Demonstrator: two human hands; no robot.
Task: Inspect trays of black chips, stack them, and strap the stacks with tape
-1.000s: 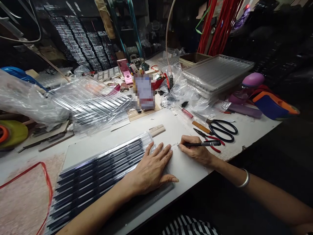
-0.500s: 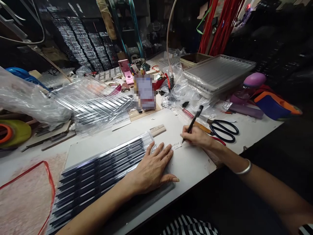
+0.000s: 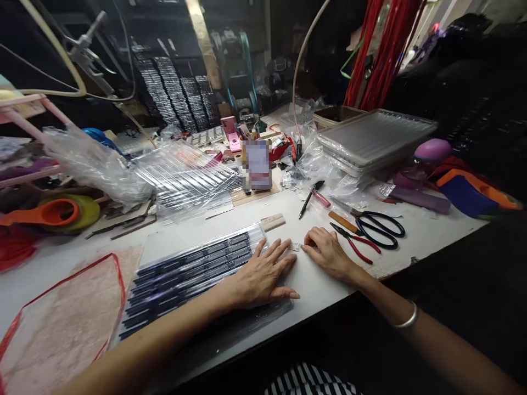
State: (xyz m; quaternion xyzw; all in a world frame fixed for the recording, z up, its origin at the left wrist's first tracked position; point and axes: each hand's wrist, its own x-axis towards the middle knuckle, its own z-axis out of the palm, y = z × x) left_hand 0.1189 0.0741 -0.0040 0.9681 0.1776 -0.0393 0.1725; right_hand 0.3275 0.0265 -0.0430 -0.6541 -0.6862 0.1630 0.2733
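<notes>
My left hand [image 3: 263,277] lies palm down with its fingers spread, over the right end of a clear plastic tray [image 3: 263,233] holding rows of black chips [image 3: 197,269]. Its fingertips reach to the left edge of a small handwritten paper label [image 3: 295,247] on the white table. At the label's right edge, my right hand [image 3: 327,253] is closed, thumb and index finger pinching there. A black pen [image 3: 310,200] lies beyond the right hand. Behind the tray's corner sits a short beige strip [image 3: 273,221] with writing on it.
Red-handled pliers [image 3: 357,242] and black-handled scissors [image 3: 381,229] lie right of my right hand. A phone [image 3: 258,164] stands at the back. Clear plastic tubes [image 3: 189,181] lie back left, stacked clear trays [image 3: 376,140] back right. The table's front edge runs close to my forearms.
My right hand has let go of the pen, now lying farther back on the table, and has come down to the label's right edge. My left hand stays on the tray; the view has shifted left.
</notes>
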